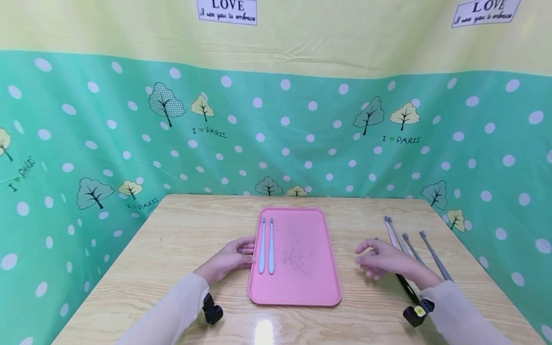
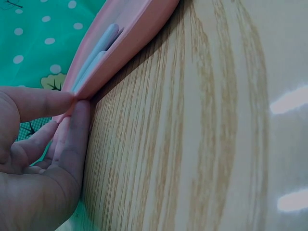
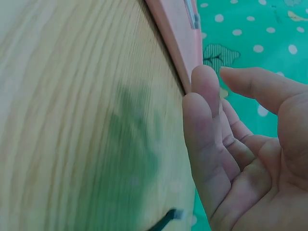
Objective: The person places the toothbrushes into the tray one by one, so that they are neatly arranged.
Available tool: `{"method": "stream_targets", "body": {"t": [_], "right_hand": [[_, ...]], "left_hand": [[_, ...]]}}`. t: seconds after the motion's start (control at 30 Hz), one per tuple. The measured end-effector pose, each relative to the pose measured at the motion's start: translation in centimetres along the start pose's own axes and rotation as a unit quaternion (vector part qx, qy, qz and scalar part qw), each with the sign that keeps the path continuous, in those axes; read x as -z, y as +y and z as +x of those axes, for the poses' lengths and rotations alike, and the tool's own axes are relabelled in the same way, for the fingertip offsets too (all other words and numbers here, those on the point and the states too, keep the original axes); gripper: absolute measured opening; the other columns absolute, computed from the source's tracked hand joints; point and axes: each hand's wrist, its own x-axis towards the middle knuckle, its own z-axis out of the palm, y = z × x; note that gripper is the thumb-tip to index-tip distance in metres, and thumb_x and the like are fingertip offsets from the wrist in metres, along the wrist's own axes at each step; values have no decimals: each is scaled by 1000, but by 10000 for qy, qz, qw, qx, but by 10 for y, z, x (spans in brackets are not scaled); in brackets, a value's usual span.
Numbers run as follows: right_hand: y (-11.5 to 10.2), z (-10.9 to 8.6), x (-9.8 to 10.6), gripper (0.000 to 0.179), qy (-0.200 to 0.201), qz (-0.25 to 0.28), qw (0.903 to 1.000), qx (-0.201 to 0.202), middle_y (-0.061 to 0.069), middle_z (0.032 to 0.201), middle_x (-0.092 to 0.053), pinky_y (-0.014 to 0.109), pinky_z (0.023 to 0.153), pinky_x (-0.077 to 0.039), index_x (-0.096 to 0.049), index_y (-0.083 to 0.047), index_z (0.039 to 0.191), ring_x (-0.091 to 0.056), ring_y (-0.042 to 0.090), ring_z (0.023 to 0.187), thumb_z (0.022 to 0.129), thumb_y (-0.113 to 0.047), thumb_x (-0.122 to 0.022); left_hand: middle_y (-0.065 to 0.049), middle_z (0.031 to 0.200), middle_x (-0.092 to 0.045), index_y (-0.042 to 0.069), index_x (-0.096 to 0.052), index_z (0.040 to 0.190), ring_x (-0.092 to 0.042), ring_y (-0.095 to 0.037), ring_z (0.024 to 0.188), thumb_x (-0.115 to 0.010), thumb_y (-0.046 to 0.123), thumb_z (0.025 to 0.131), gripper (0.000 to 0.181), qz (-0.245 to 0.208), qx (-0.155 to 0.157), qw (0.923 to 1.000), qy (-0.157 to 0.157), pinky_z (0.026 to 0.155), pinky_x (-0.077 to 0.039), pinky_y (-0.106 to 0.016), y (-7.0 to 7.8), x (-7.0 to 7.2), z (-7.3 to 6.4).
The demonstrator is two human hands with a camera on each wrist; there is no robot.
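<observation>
A pink tray point(image 1: 302, 249) lies on the table in the middle of the head view. Two light blue toothbrushes point(image 1: 271, 254) lie side by side along its left part, heads toward the back. My left hand point(image 1: 230, 258) pinches the tray's left rim, thumb and fingers meeting at the edge in the left wrist view. Between the tray and a loose group of toothbrushes point(image 1: 436, 256), my right hand point(image 1: 381, 261) hovers with its fingers loosely bent and nothing in them. That hand and forearm partly cover the group, including a brush with a black handle point(image 1: 407, 287).
The wooden table point(image 1: 194, 215) ends at a green dotted curtain point(image 1: 302, 124) behind and at both sides. Several grey and purple brush heads point toward the back right. Each wrist carries a small black camera point(image 1: 212, 310).
</observation>
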Motion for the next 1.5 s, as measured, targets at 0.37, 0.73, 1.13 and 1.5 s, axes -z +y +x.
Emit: {"method": "stream_targets", "body": {"t": [0.37, 0.73, 1.13, 1.5], "right_hand": [[14, -22, 18, 47, 284, -114, 9994, -189, 12, 83, -64, 32, 56, -61, -48, 12, 127, -64, 21, 67, 97, -19, -66], [31, -44, 36, 44, 722, -607, 9944, -480, 11, 79, -61, 34, 54, -59, -50, 9, 124, -62, 24, 66, 96, -19, -68], [50, -63, 48, 31, 812, -1107, 9895, -461, 7, 72, -55, 25, 44, -47, -55, 6, 110, -55, 20, 58, 92, -14, -70], [52, -69, 48, 32, 764, -1301, 9858, -742, 7, 70, -56, 29, 45, -53, -58, 3, 109, -59, 22, 59, 91, -20, -72]], "left_hand": [[-25, 135, -48, -7, -35, 150, -57, -30, 117, -63, -11, 88, 68, 61, 25, 10000, 11, 97, -56, -37, 1, -2, -1], [-25, 134, -49, -7, -35, 150, -57, -29, 115, -62, -12, 88, 68, 17, 1, 10000, 24, 97, -56, -38, 1, -1, 2], [-23, 133, -49, -5, -37, 149, -57, -29, 114, -63, -11, 87, 67, 67, 54, 9999, 111, 96, -57, -37, -1, -2, 0], [-23, 133, -49, -5, -37, 150, -57, -29, 114, -63, -10, 87, 68, 68, 71, 9999, 98, 96, -57, -36, 0, -2, -1]]}}
